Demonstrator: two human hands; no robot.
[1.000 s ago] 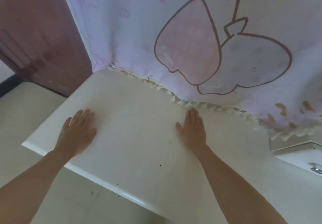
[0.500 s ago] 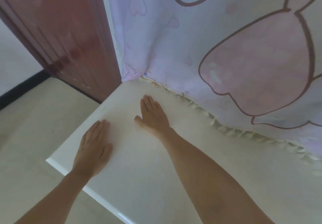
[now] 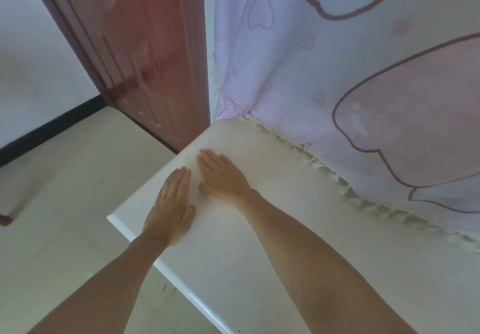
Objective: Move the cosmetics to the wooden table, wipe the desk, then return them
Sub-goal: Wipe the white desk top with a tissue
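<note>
Head: desk white, glossy; left hand, right hand flat.

Single head-worn view, wide-angle. It looked forward and down from close above the desk's left end, with the door at left and the curtain close ahead.

A home room, going by the white desk against a pink cartoon-print curtain, a dark red wooden door, and a pale tiled floor.
</note>
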